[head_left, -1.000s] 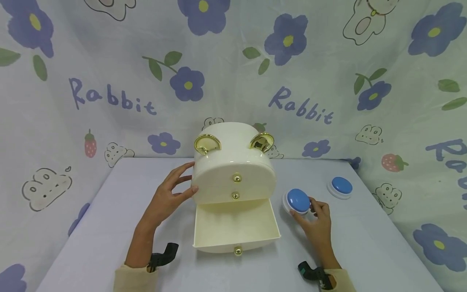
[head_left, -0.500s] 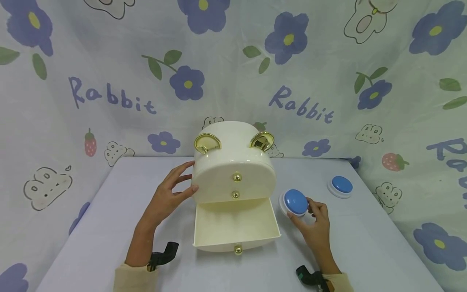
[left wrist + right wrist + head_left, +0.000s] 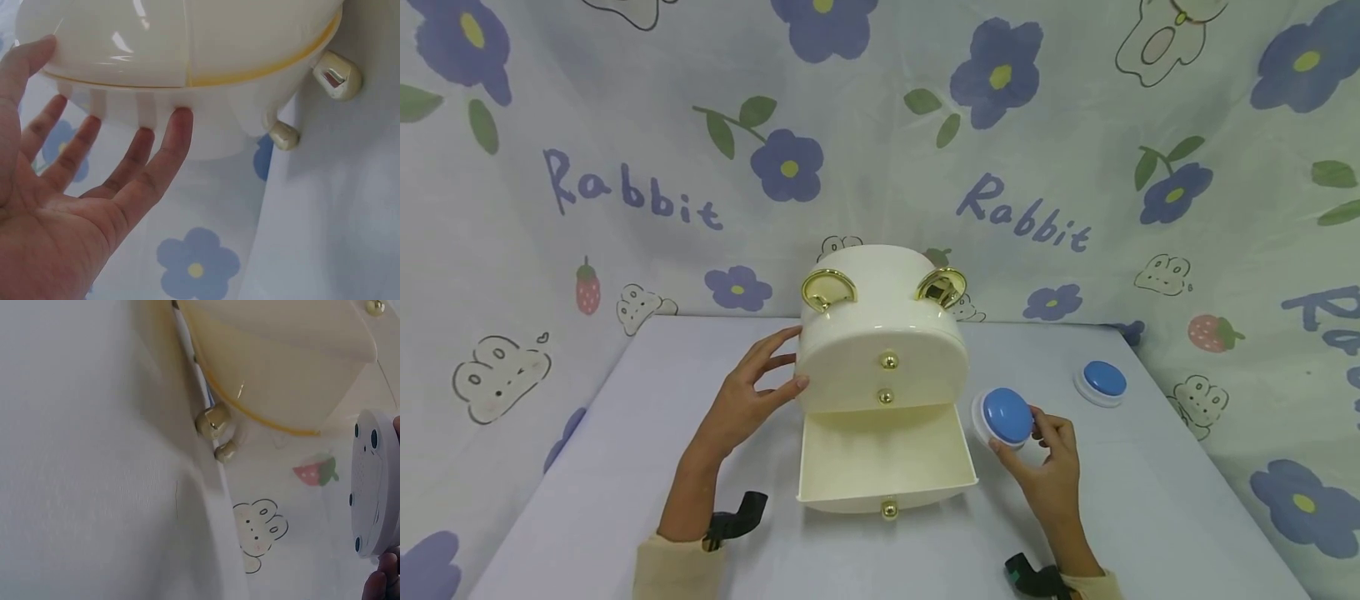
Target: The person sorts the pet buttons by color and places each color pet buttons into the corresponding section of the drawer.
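Note:
In the head view, a white storage box [image 3: 880,350] with gold ear-shaped trims stands mid-table. Its bottom drawer [image 3: 887,454] is pulled out, and nothing shows inside. My left hand [image 3: 748,400] rests fingertips and thumb against the box's left side; in the left wrist view the fingers [image 3: 140,187] are spread and fairly straight. To the right of the drawer, my right hand [image 3: 1051,467] grips a blue push button [image 3: 1007,416] with a white base by its edge. The right wrist view shows the base's underside [image 3: 372,484] with small dark feet, raised and tilted.
A second blue push button [image 3: 1103,378] sits on the white-covered table [image 3: 1150,500] farther back at the right. Gold ball feet [image 3: 214,422] hold the box off the tabletop. A flower-and-rabbit printed cloth [image 3: 880,108] hangs behind and along both sides.
My right hand has shifted slightly left with the blue push button, bringing it closer to the drawer. The left hand stays in place on the box.

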The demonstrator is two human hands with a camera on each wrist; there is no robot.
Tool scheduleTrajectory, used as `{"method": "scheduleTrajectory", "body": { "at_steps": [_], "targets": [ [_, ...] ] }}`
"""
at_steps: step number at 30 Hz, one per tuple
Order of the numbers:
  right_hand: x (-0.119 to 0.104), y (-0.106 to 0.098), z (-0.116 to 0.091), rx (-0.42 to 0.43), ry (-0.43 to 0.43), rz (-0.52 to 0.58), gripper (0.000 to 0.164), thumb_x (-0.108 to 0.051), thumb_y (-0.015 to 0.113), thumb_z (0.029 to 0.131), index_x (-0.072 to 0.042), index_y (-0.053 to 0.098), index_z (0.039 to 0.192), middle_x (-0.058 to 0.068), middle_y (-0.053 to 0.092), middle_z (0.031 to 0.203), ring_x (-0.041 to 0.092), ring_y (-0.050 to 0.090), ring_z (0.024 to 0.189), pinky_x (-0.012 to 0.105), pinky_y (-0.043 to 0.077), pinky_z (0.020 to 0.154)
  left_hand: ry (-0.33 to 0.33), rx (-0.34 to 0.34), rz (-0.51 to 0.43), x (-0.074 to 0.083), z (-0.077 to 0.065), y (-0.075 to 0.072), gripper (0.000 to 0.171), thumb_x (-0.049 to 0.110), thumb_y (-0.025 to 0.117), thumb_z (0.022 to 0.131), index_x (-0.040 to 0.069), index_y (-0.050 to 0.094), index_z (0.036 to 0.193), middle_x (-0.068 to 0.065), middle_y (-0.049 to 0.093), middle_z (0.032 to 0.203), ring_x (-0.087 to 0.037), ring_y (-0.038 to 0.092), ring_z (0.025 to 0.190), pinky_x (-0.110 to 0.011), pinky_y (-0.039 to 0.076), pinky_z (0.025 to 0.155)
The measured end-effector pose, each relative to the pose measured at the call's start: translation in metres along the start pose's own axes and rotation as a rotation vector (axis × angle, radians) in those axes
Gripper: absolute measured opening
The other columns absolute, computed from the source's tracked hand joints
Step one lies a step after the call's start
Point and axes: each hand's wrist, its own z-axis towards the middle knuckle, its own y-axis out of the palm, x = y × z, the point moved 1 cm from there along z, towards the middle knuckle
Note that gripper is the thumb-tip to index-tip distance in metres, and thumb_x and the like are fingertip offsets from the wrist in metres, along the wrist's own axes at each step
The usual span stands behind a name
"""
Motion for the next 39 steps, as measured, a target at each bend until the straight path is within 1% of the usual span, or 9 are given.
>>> {"method": "scheduleTrajectory", "body": {
  "at_steps": [3,9,16,23,26,30,33,36,39],
  "targets": [
    [-0.005,0.0,-0.002,-0.01,0.003,0.009,0.073,-0.012,0.091,0.07,0.003,0.06,0.134,0.008,0.048,0.109,0.014,0.041,0.099,0.039,0.033,0.072,0.001,0.003,0.0,0.0,0.0,0.0,0.068,0.038,0.074,0.092,0.048,0.039,0.15,0.011,0.03,0.157,-0.03,0.045,0.136,-0.055,0.052,0.094],
    [-0.011,0.003,-0.006,-0.029,-0.031,0.076,0.072,-0.007,0.091,0.067,0.004,0.061,0.132,0.008,0.048,0.109,0.015,0.042,0.101,0.043,0.036,0.08,0.003,-0.001,-0.004,-0.001,0.0,0.0,0.068,0.038,0.074,0.092,0.048,0.039,0.15,0.012,0.03,0.157,-0.03,0.045,0.136,-0.055,0.052,0.095],
    [-0.021,0.008,-0.014,-0.036,-0.095,0.141,0.071,-0.005,0.091,0.066,0.003,0.063,0.131,0.007,0.048,0.109,0.016,0.043,0.102,0.03,0.037,0.086,0.017,-0.005,0.0,-0.001,0.001,-0.001,0.068,0.037,0.073,0.093,0.047,0.038,0.151,0.012,0.03,0.157,-0.03,0.045,0.136,-0.054,0.053,0.094],
    [-0.031,0.017,-0.023,-0.066,-0.117,0.194,0.072,-0.006,0.094,0.065,-0.003,0.065,0.13,0.006,0.049,0.111,0.018,0.044,0.103,0.033,0.037,0.087,0.016,-0.006,-0.001,-0.001,0.0,-0.001,0.069,0.037,0.073,0.093,0.046,0.037,0.151,0.011,0.031,0.157,-0.03,0.045,0.136,-0.055,0.052,0.094],
    [-0.032,0.02,-0.027,-0.106,-0.114,0.186,0.074,-0.009,0.095,0.064,-0.006,0.064,0.131,0.004,0.049,0.113,0.017,0.045,0.106,0.034,0.037,0.09,0.015,-0.009,-0.007,-0.001,0.0,0.0,0.069,0.036,0.073,0.093,0.047,0.038,0.151,0.011,0.03,0.157,-0.03,0.045,0.136,-0.055,0.052,0.095],
    [-0.032,0.023,-0.029,-0.191,-0.156,0.138,0.079,-0.017,0.096,0.065,-0.012,0.062,0.136,0.004,0.048,0.113,0.015,0.041,0.109,0.038,0.034,0.091,0.014,-0.011,-0.01,-0.001,0.001,0.001,0.068,0.037,0.073,0.093,0.048,0.038,0.15,0.012,0.031,0.157,-0.029,0.045,0.136,-0.055,0.052,0.095],
    [-0.033,0.024,-0.029,-0.206,-0.187,0.101,0.073,-0.017,0.093,0.071,-0.016,0.062,0.137,0.003,0.048,0.111,0.014,0.041,0.107,0.037,0.036,0.088,0.015,-0.012,-0.009,-0.001,0.001,0.001,0.068,0.037,0.073,0.093,0.048,0.038,0.15,0.011,0.031,0.157,-0.03,0.045,0.136,-0.055,0.052,0.095],
    [-0.032,0.024,-0.029,-0.173,-0.179,0.084,0.06,-0.013,0.088,0.077,-0.015,0.065,0.133,-0.001,0.049,0.109,0.013,0.046,0.104,0.032,0.042,0.087,0.018,-0.011,-0.002,-0.001,0.0,0.001,0.068,0.037,0.073,0.093,0.046,0.038,0.151,0.01,0.03,0.157,-0.031,0.045,0.136,-0.056,0.051,0.095],
    [-0.031,0.023,-0.027,-0.138,-0.173,0.081,0.049,-0.01,0.084,0.081,-0.011,0.069,0.127,0.0,0.05,0.108,0.015,0.049,0.102,0.033,0.043,0.088,0.014,-0.007,0.0,-0.001,0.0,0.001,0.068,0.038,0.073,0.093,0.047,0.038,0.15,0.011,0.031,0.157,-0.03,0.045,0.136,-0.056,0.051,0.095]
  ]
}}
